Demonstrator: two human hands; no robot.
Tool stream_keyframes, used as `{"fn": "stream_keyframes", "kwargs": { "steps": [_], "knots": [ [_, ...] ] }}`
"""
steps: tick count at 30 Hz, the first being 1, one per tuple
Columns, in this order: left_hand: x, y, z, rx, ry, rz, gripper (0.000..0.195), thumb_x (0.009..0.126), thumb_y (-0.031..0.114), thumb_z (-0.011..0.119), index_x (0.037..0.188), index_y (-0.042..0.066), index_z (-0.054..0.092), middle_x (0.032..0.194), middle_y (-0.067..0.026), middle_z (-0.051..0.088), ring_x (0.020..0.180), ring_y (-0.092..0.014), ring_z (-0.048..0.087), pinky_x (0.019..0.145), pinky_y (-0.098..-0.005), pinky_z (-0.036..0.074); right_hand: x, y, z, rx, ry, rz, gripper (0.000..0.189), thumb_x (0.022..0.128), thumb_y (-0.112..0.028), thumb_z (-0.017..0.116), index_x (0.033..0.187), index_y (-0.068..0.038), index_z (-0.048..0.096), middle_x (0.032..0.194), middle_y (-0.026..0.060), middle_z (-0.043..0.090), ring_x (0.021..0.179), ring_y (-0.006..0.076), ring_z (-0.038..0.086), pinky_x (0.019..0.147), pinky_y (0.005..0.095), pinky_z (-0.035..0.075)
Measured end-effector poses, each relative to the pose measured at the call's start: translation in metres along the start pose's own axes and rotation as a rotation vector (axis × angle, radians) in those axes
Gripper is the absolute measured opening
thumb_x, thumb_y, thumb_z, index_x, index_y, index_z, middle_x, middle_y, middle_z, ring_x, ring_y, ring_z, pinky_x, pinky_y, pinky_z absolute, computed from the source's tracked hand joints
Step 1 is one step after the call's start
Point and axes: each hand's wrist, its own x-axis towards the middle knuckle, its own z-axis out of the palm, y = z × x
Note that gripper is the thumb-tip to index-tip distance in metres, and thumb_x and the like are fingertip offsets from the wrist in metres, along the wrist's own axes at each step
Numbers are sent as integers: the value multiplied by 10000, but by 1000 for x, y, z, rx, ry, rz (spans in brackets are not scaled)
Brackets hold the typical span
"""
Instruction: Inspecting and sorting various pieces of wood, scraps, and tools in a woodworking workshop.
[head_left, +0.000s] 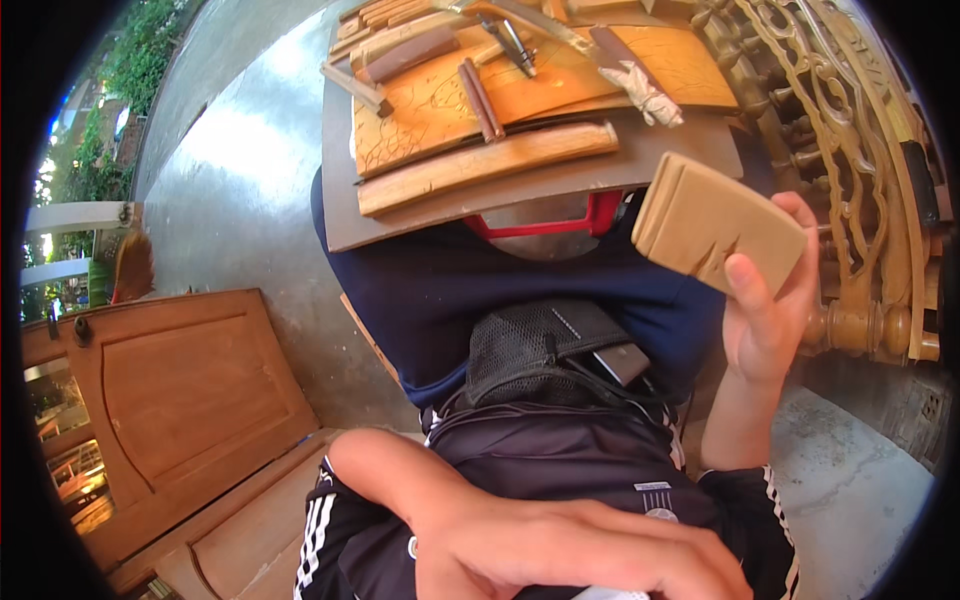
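Note:
Raised on the right, my right hand holds a flat tan wooden block between thumb and fingers; the block has a grooved end and a dark notch on its face. My left hand lies low in front of my chest, its fingers stretched to the right; what is under it is mostly hidden, with a sliver of something white below. Before me a board bears a worn orange panel, a long wooden strip, brown sticks, a pair of compasses and a cloth-wrapped tool.
Carved, varnished wooden pieces stand close on the right. A panelled wooden bench is at the lower left, with a broom beyond it. A black mesh pouch rests on my lap. A red frame shows below the board.

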Motion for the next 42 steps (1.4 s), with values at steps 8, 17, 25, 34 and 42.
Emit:
{"fn": "stream_keyframes", "kwargs": {
  "steps": [8,17,25,34,42],
  "knots": [
    [-1,6,1,121,25,-53,726,993,462,609,1265,-207,530,1261,-372,547,1085,-418,627,936,-438,524,-6,4,-5,36,34,-7,645,821,-68,774,1385,8,471,1186,84,610,1112,167,601,1004,314,467],
    [-3,98,-52,1721,238,-168,560,719,273,897,1126,-10,636,1167,-212,609,1079,-334,608,909,-422,505,-1,3,20,111,-122,117,545,830,-53,779,1309,14,531,1172,90,633,1070,155,619,944,288,489],
    [1,117,-54,2337,146,-376,780,603,185,908,1316,38,631,1183,-126,617,1094,-324,603,917,-417,492,-15,6,95,194,-543,351,642,883,-96,765,1428,11,442,1282,119,554,1140,181,583,937,304,518],
    [-169,236,-93,780,1317,148,486,965,451,654,1257,67,593,1049,-32,653,916,-147,656,790,-318,540,13,26,43,-289,-431,64,346,1032,-141,558,1312,62,550,786,35,514,636,72,468,562,216,442],
    [-428,270,-276,870,2098,-241,722,801,516,833,1202,-33,590,1038,-136,678,862,-250,689,696,-386,577,34,75,-61,-1017,-35,-367,201,1026,-125,617,1155,12,687,759,-45,516,618,38,378,561,219,333]
  ]
}}
